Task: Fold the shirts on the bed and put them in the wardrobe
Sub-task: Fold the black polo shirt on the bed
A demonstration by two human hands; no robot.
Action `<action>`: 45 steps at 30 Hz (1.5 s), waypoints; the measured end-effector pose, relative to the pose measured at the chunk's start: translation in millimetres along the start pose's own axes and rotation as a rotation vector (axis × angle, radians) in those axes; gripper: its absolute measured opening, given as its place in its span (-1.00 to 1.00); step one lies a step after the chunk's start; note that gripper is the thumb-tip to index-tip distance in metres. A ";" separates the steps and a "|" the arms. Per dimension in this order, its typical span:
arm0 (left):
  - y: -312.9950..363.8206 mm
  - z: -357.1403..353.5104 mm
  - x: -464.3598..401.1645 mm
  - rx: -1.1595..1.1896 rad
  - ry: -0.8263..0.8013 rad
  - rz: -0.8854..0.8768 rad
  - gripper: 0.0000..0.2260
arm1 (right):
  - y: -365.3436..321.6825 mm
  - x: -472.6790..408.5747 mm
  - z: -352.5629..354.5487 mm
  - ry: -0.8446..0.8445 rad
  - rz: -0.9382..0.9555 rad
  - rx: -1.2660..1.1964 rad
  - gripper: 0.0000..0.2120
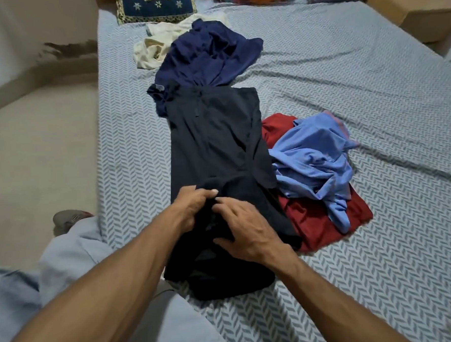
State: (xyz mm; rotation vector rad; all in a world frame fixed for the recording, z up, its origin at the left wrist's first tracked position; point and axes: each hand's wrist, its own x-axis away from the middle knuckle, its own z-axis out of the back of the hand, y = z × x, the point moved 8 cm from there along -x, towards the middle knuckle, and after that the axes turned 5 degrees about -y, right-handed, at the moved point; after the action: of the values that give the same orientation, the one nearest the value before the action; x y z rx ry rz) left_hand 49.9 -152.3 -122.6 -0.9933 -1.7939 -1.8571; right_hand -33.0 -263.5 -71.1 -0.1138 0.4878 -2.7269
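Hands first: my left hand (193, 208) pinches a bunched fold of the long black cotton shirt (215, 150), grip narrow and holding cloth, while my right hand (245, 231) presses flat on the same shirt with fingers spread, grip wide. That shirt lies lengthwise on the bed with the grey-and-white herringbone sheet (355, 242), its near end crumpled under my hands. Touching its right edge, a light blue crumpled shirt (313, 162) lies on a dark red shirt (314, 221). Beyond its far end sits a navy blue rumpled shirt (209, 55), partly over a cream shirt (151, 49).
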 end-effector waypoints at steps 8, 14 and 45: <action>29.5 -1.2 8.1 -0.006 -0.073 -0.301 -0.50 | 47.7 35.6 12.9 0.059 -0.141 0.178 -0.60; 51.3 10.7 43.2 -0.196 -0.058 -0.618 -0.45 | 35.4 37.6 21.3 0.141 -0.066 0.029 -0.59; -6.3 55.6 28.7 -0.617 0.110 -0.349 -0.54 | 49.6 57.4 -13.5 -0.064 -0.138 0.109 -0.30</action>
State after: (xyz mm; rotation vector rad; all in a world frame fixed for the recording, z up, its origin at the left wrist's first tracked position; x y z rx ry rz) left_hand 38.6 -91.8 -110.3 -0.7653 -1.4158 -2.7217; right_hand -71.3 -323.6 -100.3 -0.2134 0.3227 -2.8674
